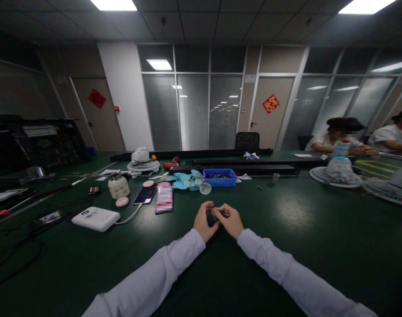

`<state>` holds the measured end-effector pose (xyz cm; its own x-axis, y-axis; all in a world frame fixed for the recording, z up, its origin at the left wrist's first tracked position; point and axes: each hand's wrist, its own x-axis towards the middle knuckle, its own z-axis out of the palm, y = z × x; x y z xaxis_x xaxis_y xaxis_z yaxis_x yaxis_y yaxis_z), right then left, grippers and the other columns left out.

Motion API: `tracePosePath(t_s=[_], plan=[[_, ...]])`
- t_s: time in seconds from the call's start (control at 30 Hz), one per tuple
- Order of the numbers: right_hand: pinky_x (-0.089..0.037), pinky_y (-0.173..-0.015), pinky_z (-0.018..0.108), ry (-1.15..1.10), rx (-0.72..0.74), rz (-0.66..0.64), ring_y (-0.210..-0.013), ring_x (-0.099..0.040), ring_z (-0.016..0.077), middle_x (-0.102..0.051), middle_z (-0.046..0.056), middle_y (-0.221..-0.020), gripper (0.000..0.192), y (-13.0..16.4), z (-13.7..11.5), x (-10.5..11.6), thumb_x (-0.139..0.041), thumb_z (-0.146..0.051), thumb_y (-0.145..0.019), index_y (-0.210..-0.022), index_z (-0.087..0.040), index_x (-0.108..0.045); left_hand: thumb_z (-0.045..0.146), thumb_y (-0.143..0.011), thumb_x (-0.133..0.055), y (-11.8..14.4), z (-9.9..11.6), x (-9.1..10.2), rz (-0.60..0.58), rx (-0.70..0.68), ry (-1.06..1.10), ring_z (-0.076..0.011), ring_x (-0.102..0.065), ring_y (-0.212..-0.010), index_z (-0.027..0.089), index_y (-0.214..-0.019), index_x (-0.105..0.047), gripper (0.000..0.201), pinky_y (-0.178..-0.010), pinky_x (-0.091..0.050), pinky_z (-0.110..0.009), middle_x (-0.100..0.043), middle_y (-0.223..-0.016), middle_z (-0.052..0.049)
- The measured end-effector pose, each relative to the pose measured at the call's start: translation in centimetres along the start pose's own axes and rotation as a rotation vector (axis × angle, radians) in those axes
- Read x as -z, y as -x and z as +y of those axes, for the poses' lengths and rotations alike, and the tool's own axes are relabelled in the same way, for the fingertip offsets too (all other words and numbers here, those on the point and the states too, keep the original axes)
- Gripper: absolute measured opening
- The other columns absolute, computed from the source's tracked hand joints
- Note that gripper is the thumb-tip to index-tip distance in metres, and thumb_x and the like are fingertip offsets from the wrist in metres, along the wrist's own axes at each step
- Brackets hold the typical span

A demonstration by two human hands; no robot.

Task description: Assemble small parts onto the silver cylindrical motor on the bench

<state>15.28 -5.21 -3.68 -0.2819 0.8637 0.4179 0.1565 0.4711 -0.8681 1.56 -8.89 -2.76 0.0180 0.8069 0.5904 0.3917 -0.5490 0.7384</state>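
Note:
My left hand point(203, 223) is curved in a C shape over the table, its thumb and fingers apart with nothing plainly gripped. Close against it, my right hand point(232, 221) pinches a small round greyish piece point(213, 215) between thumb and fingertips. The piece lies in the gap between the two hands and is partly hidden by the right fingers. Its kind is too small to make out. Both hands are low over the dark green table point(253, 264).
Ahead stands a blue basket point(220, 179) of small parts, with light-blue fan blades point(184, 180) beside it. To the left are a phone point(144, 195), a white power bank point(95, 219) and a jar point(118, 187). Fan parts point(336, 176) and two people sit at right.

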Motion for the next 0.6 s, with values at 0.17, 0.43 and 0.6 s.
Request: tracePosePath(t_s=[0.17, 0.43, 0.6], plan=[[-0.056, -0.077, 0.037, 0.047, 0.004, -0.048, -0.086, -0.066, 0.017, -0.067, 0.005, -0.099, 0.019, -0.1, -1.2, 0.7, -0.059, -0.029, -0.093, -0.102, -0.013, -0.063, 0.014, -0.063, -0.076, -0.1, -0.3, 0.3, -0.007, 0.057, -0.043, -0.0225, -0.063, -0.091, 0.019, -0.116, -0.046, 0.061, -0.084, -0.05, -0.042, -0.061, -0.105, -0.007], [-0.056, -0.071, 0.031, 0.159, 0.012, -0.133, -0.076, -0.07, 0.018, -0.073, 0.004, -0.083, 0.015, -0.1, -3.7, 2.9, -0.066, -0.029, -0.085, -0.088, -0.015, -0.07, 0.018, -0.063, -0.075, 0.2, 0.1, 0.5, -0.078, 0.087, -0.043, -0.018, -0.065, -0.078, 0.022, -0.118, -0.044, 0.063, -0.073, -0.051, -0.033, -0.065, -0.1, -0.004], [-0.054, -0.075, 0.031, 0.218, 0.046, -0.171, -0.08, -0.07, 0.0198, -0.075, 0.004, -0.088, 0.014, 0.3, -4.9, 3.1, -0.063, -0.026, -0.084, -0.091, -0.019, -0.073, 0.021, -0.063, -0.076, 0.3, 0.1, 0.6, -0.118, 0.113, -0.037, -0.0198, -0.067, -0.078, 0.021, -0.121, -0.039, 0.068, -0.071, -0.052, -0.033, -0.07, -0.093, -0.003]])
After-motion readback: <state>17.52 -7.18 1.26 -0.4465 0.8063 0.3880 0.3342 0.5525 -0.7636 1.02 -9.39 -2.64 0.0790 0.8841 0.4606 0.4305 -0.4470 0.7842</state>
